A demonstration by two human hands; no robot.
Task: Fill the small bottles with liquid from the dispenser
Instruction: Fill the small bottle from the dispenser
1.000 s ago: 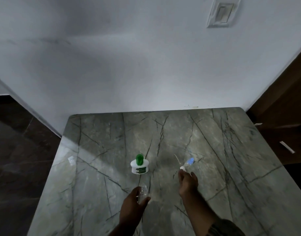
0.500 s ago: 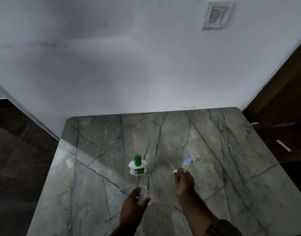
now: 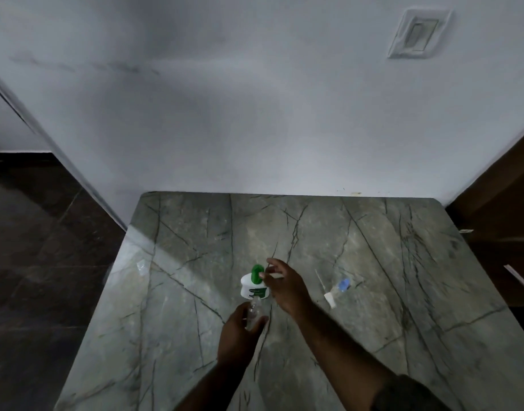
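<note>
Head view: left hand (image 3: 240, 336) grips small bottle (image 3: 255, 313); right hand (image 3: 286, 287), loose-fingered, beside dispenser (image 3: 254, 284).

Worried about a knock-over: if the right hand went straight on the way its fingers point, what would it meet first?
Most likely the green cap of the dispenser. The right hand points its fingers left and away, almost at the cap. Depth is unclear, so they may already touch.

Dim light. Grey-green veined marble bench (image 3: 373, 256) abutted white wall (image 3: 255, 114); switch plate (image 3: 418, 35) upper right. Dark tiled floor (image 3: 32, 262) lay left, brown wood panel (image 3: 510, 203) right.
</note>
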